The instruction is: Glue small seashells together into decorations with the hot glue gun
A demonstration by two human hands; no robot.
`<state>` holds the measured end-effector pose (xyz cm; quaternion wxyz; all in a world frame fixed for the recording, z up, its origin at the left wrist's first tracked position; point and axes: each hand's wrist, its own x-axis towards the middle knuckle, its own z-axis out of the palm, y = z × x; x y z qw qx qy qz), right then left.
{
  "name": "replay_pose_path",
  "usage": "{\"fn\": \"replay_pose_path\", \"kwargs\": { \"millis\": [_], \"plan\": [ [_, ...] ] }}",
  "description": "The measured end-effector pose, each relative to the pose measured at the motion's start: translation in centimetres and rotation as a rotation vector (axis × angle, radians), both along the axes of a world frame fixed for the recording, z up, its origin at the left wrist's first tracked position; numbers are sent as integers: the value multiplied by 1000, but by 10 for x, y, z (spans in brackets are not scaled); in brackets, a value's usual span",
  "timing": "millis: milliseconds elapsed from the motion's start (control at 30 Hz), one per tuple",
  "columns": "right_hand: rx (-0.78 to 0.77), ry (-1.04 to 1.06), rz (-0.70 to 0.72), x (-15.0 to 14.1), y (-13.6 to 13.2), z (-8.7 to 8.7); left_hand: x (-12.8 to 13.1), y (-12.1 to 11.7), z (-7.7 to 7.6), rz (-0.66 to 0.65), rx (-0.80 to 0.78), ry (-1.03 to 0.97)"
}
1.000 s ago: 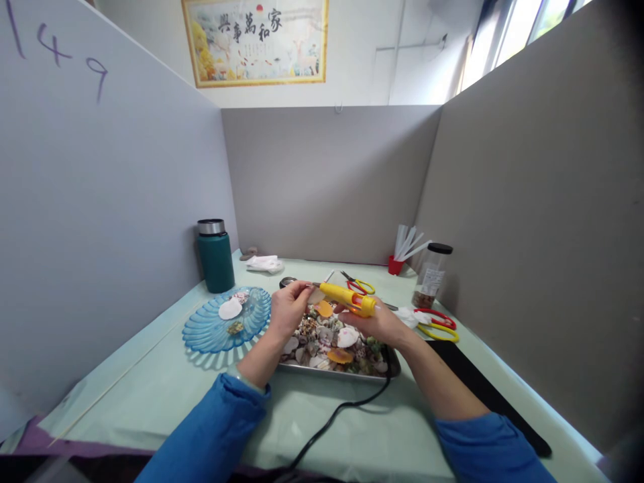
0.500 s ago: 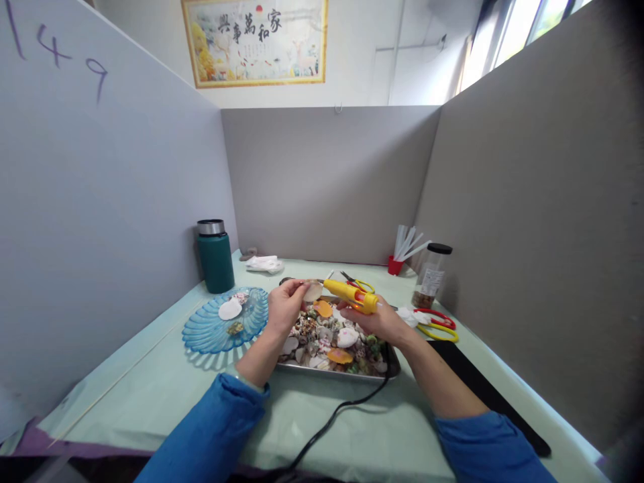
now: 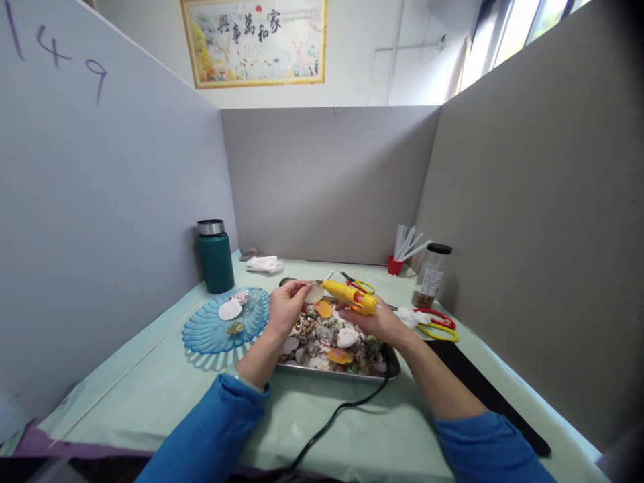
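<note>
Between the fingertips of my left hand [image 3: 288, 307] is a pale, flat shell [image 3: 315, 293], held up over the far side of a metal tray [image 3: 327, 373]. My right hand [image 3: 375, 323] is wrapped round a yellow hot glue gun [image 3: 348, 293], whose nozzle points left and meets the upper edge of the shell; whether it touches cannot be made out. A black cord [image 3: 347, 404] runs from the gun toward the front edge. Many small shells fill the tray, among them an orange shell [image 3: 340, 356] and a white shell [image 3: 347, 337].
On the left, a blue scalloped plate [image 3: 198, 333] bears a white shell [image 3: 230, 308], with a green bottle [image 3: 216, 261] behind. To the right are red-and-yellow scissors [image 3: 437, 325], a black-lidded jar [image 3: 430, 278], a red cup [image 3: 395, 266] of glue sticks and a black mat [image 3: 486, 389].
Both hands stay over the tray with almost no movement. The shell and the glue gun nozzle have shifted only very slightly.
</note>
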<state>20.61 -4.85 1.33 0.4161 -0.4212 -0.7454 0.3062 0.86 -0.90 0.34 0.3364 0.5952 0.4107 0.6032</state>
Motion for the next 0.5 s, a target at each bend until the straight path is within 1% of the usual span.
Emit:
{"fn": "replay_pose_path", "kwargs": {
  "millis": [133,233,500],
  "plan": [
    [6,4,-14,-1,0,-1,0,1,-3,-26,30,30],
    [8,0,-9,-2,0,-3,0,2,-4,-21,43,54],
    [57,-93,3,-4,0,-5,1,2,-5,-15,29,80]
  ]
}}
